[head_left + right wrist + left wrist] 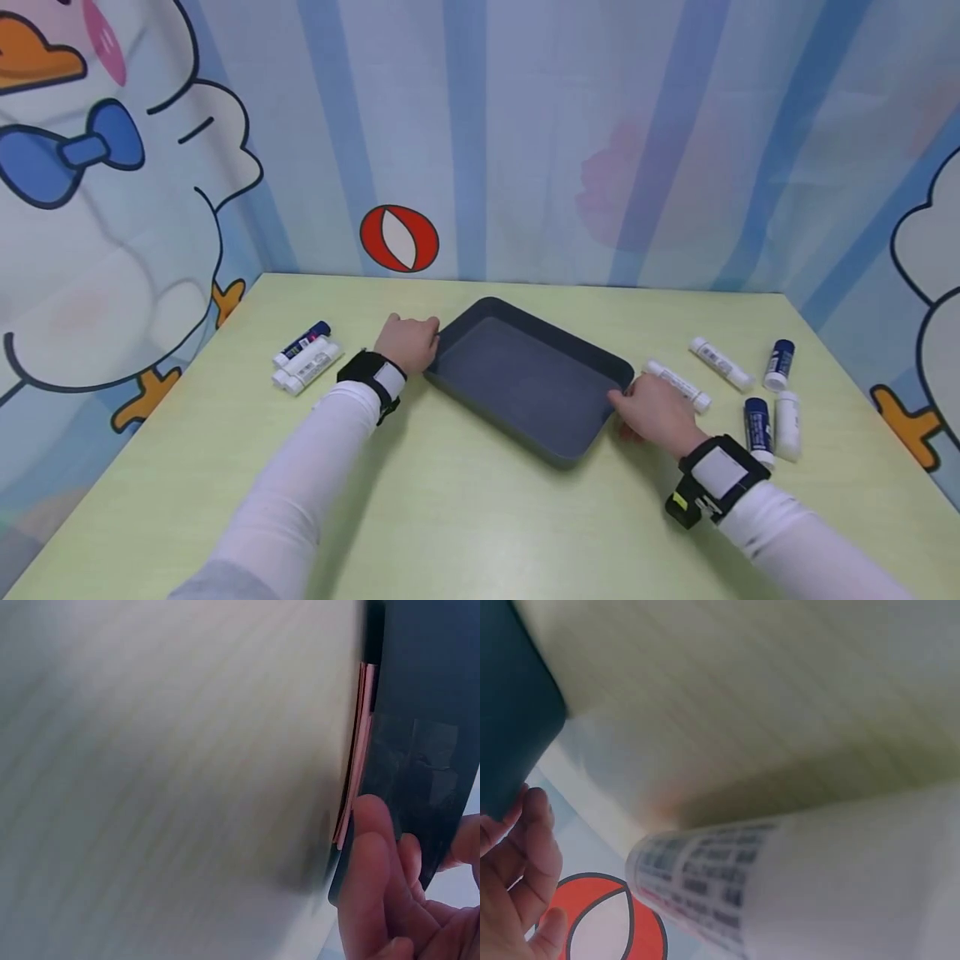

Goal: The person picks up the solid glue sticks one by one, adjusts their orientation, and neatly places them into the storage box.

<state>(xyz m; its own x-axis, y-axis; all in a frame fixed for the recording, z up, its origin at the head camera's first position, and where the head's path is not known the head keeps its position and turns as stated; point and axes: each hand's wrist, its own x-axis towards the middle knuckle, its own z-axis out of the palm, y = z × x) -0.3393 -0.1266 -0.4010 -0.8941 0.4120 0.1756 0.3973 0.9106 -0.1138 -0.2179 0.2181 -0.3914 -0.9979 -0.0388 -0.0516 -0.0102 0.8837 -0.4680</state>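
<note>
A dark grey rectangular tray [525,383] with a raised rim stands at a slant in the middle of the table, nothing inside it. My left hand [408,343] grips its left end; in the left wrist view, curled fingers [536,840] hold the tray's edge [521,712]. At the opposite end, my right hand [660,412] pinches the rim near the corner. The right wrist view has fingers [371,862] against the tray's outer side [427,682], with a thin reddish strip [355,765] along its underside. Whether the tray touches the table is unclear.
Left of the tray lie a dark blue glue stick [303,343] and two white ones [311,367]. Right of it, several more lie scattered, including a white one [678,386] beside my right hand and a blue one [758,429]. A printed curtain [525,150] hangs behind the table.
</note>
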